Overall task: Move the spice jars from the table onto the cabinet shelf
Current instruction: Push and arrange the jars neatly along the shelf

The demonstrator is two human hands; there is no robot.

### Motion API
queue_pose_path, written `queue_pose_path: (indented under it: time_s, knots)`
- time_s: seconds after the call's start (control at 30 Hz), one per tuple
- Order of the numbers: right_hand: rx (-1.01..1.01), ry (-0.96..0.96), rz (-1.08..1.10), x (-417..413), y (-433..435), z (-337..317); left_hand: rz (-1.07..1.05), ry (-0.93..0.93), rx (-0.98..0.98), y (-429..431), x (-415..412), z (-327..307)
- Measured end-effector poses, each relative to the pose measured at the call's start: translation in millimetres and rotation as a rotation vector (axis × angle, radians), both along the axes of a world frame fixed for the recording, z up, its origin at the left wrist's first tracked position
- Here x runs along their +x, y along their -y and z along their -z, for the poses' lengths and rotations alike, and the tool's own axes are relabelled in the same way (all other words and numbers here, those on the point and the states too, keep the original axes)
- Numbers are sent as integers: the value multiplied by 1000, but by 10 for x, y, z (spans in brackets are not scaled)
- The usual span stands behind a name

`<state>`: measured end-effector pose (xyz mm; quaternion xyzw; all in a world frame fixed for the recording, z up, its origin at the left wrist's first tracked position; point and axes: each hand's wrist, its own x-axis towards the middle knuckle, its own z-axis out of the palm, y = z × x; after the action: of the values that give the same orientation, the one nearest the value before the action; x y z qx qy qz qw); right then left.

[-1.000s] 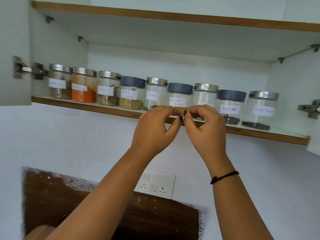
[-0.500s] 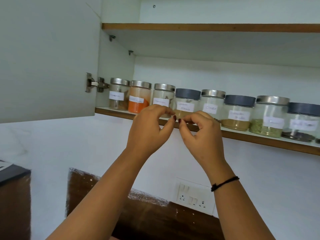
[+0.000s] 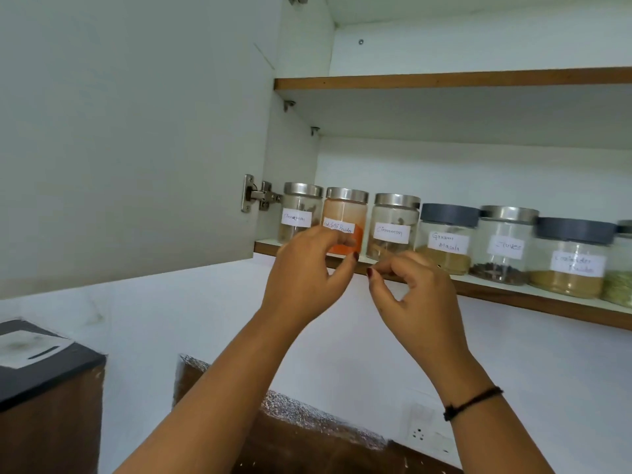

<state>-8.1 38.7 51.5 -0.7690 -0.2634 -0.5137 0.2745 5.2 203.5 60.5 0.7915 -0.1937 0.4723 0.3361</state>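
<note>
A white wall (image 3: 564, 371) carries a socket (image 3: 422, 431) above a brown wooden panel (image 3: 307, 453).

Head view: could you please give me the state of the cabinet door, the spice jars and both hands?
cabinet door: swung open.
spice jars: upright in a row on the lower shelf, lids on.
red chilli powder jar: lidded, partly behind the left hand.
left hand: fingers curled at that jar; contact unclear.
right hand: fingers curled, holding nothing visible.
</note>
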Motion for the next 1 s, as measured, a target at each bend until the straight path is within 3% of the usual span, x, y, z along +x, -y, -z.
queue_pose_path:
  time_s: [0.27,0.6,0.77,0.87,1.0]
  knots:
    - [0,-1,-78,11,-87,-138,-42,30,-11,-9,-67,-19]
    - [-19,-1,-28,67,-187,-247,-118,31,23,-196,-36,-70]
    - [-69,-32,84,226,-317,-352,-321,53,181,-431,70,-270]
    - [-117,-100,182,330,-397,-448,-464,41,373,-578,232,-423]
    - [-202,-170,288,438,-509,-605,-430,35,471,-672,426,-736]
